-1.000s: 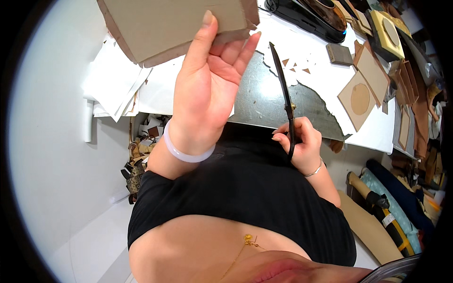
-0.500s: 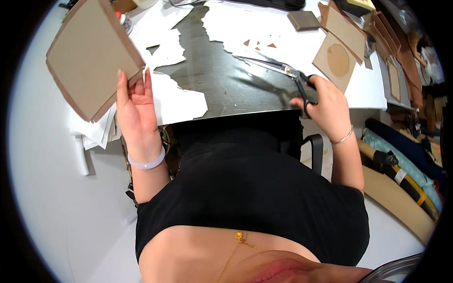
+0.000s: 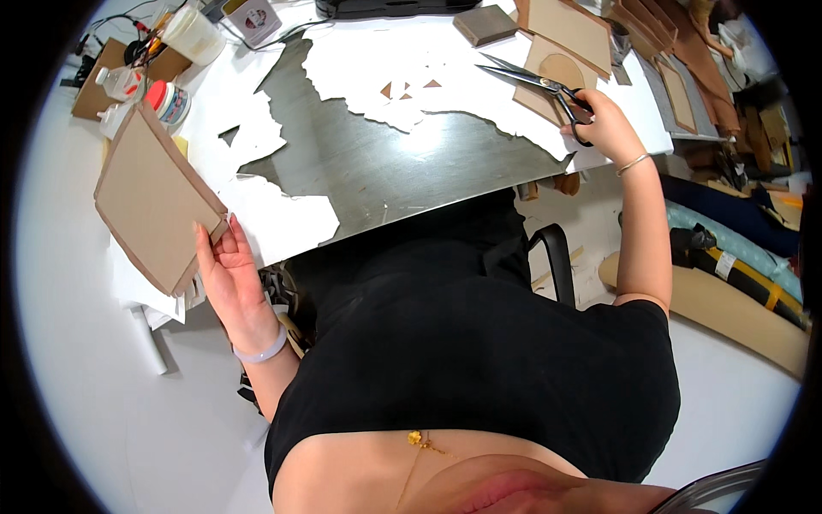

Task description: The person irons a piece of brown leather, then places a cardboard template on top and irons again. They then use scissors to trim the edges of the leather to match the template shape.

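Observation:
My left hand (image 3: 233,278) grips one corner of a flat beige panel with brown edges (image 3: 158,201), tilted up at the table's left side. The thumb lies on the panel's face and the other fingers are partly behind it. My right hand (image 3: 610,128) is closed round the black handles of a pair of scissors (image 3: 548,83). Their blades point left, slightly apart, over a beige panel with a round mark (image 3: 531,101) at the table's right. Small brown triangular scraps (image 3: 432,84) lie on the torn white paper (image 3: 342,64) in the middle.
A red-lidded jar (image 3: 169,103), a white tub (image 3: 193,36) and a clear bottle (image 3: 118,84) stand at the back left. A dark block (image 3: 485,26) sits at the back, near more beige panels (image 3: 565,34). Rolls of material (image 3: 728,231) lie beyond the table's right side.
The scissors have moved right and away from me, from over the dark tabletop to the beige panels. My left hand and its panel are lower in view; the view itself has shifted.

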`<state>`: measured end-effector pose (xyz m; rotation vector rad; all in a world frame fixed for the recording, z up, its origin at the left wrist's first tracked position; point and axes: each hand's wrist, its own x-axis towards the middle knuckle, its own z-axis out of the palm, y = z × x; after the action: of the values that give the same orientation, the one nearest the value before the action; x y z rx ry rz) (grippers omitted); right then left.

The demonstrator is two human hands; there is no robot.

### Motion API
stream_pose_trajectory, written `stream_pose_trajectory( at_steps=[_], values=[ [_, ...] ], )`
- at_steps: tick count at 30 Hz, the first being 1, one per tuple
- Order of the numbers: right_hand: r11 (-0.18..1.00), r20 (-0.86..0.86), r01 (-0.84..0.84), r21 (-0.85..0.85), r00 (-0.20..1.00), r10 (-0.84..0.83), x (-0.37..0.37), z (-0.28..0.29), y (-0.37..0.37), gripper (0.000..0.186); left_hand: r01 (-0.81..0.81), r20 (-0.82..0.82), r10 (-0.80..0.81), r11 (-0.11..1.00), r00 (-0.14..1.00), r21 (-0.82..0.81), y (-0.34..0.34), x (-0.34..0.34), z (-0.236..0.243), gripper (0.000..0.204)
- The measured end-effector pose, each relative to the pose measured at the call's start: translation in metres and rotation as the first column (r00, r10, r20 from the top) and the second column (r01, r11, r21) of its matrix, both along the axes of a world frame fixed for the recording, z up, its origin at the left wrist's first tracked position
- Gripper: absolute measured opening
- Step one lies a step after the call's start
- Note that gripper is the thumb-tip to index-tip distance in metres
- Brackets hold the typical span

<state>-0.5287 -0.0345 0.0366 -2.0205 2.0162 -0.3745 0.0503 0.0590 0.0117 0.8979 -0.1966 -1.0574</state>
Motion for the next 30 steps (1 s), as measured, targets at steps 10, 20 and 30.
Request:
stream_pose_trajectory(
  at_steps=[10,20,30],
  values=[
    [0.953,0.000,-0.150,-0.264,0.988,0.156,0.072,0.000,-0.031,0.059,-0.029,0.001,0.029,1.000,1.000,0.002,0.018,0.000,-0.001,0.030],
    [0.835,0.518,-0.468,-0.288,0.657,0.547,0.310,-0.061,-0.017,0.069,-0.111,-0.022,0.112,0.993,0.993,0.026,0.038,0.002,0.008,0.028],
    [0.746,0.415,-0.574,-0.338,0.620,0.665,0.297,-0.025,-0.032,0.058,-0.147,0.082,0.139,0.983,0.987,0.112,0.043,0.015,-0.006,0.031]
  ],
)
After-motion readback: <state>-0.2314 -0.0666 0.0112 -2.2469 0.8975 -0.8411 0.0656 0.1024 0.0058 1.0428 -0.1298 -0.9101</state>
